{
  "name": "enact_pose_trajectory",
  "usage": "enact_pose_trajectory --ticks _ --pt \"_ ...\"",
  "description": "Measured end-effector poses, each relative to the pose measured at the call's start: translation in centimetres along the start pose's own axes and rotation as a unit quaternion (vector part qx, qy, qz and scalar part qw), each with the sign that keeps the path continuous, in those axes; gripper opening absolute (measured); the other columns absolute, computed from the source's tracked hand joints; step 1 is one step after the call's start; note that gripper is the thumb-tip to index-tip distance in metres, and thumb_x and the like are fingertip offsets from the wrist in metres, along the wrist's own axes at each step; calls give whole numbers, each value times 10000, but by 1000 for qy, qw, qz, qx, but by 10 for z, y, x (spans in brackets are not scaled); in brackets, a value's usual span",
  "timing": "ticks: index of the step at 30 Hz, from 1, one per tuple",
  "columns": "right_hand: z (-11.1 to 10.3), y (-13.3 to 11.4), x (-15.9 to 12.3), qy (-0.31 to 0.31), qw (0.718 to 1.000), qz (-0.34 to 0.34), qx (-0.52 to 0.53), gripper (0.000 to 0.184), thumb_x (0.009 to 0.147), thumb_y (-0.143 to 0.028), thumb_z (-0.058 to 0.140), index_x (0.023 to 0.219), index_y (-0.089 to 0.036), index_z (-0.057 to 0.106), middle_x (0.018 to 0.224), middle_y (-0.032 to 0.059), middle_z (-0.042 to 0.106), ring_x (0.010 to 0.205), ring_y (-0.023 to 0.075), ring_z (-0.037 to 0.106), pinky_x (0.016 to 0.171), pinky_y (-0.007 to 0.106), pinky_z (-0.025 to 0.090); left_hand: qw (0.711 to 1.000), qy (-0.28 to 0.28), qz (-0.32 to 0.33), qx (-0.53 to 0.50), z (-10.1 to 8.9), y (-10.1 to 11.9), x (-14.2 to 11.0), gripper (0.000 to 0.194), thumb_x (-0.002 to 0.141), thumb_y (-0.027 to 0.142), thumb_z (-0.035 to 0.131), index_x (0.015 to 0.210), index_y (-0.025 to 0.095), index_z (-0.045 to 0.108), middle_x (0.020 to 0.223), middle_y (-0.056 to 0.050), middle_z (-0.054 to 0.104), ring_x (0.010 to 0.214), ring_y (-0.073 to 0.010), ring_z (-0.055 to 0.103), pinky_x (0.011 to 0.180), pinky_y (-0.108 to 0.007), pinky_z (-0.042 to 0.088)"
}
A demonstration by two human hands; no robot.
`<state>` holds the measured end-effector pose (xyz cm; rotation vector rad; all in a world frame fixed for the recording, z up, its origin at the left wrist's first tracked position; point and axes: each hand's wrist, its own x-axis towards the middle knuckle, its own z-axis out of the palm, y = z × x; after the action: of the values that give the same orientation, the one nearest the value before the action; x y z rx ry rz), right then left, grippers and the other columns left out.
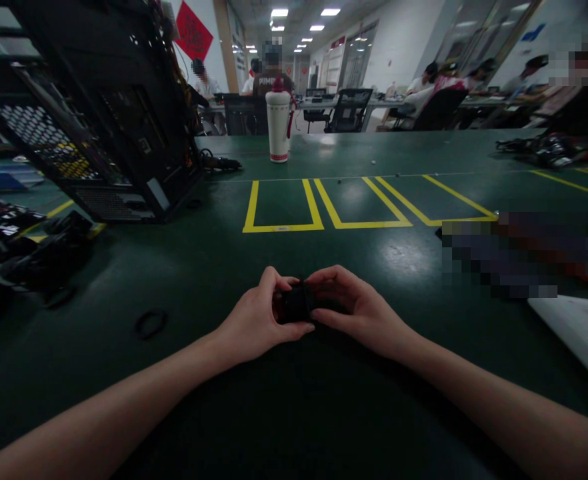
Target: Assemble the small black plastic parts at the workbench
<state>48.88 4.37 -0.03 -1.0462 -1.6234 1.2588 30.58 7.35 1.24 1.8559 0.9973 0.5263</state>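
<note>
Between my two hands, just over the dark green tabletop (294, 407), is a small black cylindrical part (295, 303) whose exact kind I cannot make out. My left hand (257, 317) is closed around its left side, thumb below and fingers above. At its right end, my right hand (359, 307) pinches the rim with thumb and fingertips. A loose black ring (151, 324) lies on the table, left of my left forearm. My fingers cover parts of the black piece.
A black computer case (139, 133) stands at the left, with dark bundled items (49, 253) before it. Yellow tape outlines (284, 228) mark the table ahead. A white and red bottle (278, 127) stands farther back. At the right lies a pale flat object (574, 327).
</note>
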Motion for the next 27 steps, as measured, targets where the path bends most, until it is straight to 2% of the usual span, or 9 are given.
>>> enact_pose_trajectory --ticks 3,6,15,19,23,27 --pt "1 -1 -1 0 1000 -1 -17 379 682 -154 581 1032 -212 448 1058 38 507 1021 148 499 927 355 397 1000 17 10 -1 1 -4 1 420 586 315 663 851 195 360 1124 -60 481 826 -163 556 645 -308 480" --pt "1 -1 -2 -5 1000 14 -12 368 700 -171 564 1045 -208 443 1075 47 503 1029 152 498 924 359 403 1000 9 10 -1 2 -5 1 412 596 316 656 855 195 360 1127 -58 479 816 -157 558 642 -304 481" --pt "2 -1 -2 -4 996 9 -92 374 685 -126 565 1027 -221 446 1013 29 537 957 146 537 860 349 454 1000 22 9 -17 3 -8 1 411 597 318 657 853 198 360 1150 -65 467 902 -185 544 695 -330 480" --pt "2 -4 -3 -12 998 -8 -63 365 681 -113 562 1014 -216 451 1053 29 521 997 144 519 912 357 414 999 36 14 -22 4 -8 2 414 586 313 665 845 195 365 1136 -69 478 881 -184 554 687 -333 482" --pt "0 -2 -1 -17 999 34 11 303 734 -186 523 1026 -209 446 1043 41 536 985 140 533 890 358 430 1000 11 7 -17 2 -3 0 399 596 314 655 842 190 366 1142 -75 472 853 -171 560 674 -324 484" --pt "-1 1 0 -17 998 49 29 353 720 -221 550 1058 -204 451 1056 50 539 993 149 530 903 368 419 1000 26 11 -13 3 -4 0 413 587 320 662 839 189 361 1132 -75 477 829 -162 564 662 -315 484"
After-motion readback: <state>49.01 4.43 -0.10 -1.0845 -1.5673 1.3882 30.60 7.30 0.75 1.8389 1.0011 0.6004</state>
